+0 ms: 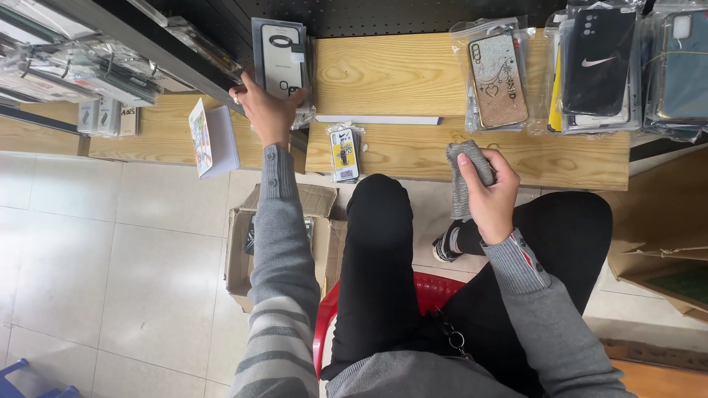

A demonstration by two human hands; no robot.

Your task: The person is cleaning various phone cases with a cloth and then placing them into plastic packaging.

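Seated on a red plastic chair (pixel 431 289), black-trousered knees raised, we look down past grey sleeves to a wooden tabletop (pixel 413 147) stocked with phone cases. Our left hand (pixel 267 110) reaches forward, arm stretched out, fingers wrapped around the lower end of a packaged phone case (pixel 281 50), dark-framed with a pale insert, held upright at the shelf's edge. Our right hand (pixel 490 193) is clenched around a folded grey cloth (pixel 466 173), raised above the knee near the tabletop's front. Between the hands lies a small stack of packaged cases with a yellow-and-white label (pixel 344 153), and behind it a long white strip (pixel 380 119). Farther right, clear bags hold a glittery pale case (pixel 499 79), a black case (pixel 597 63) and a bluish case (pixel 682 70). A white booklet with a colourful cover (pixel 210 140) leans at the left. Below, an open cardboard box (pixel 240 250) sits on the tiled floor (pixel 110 258).
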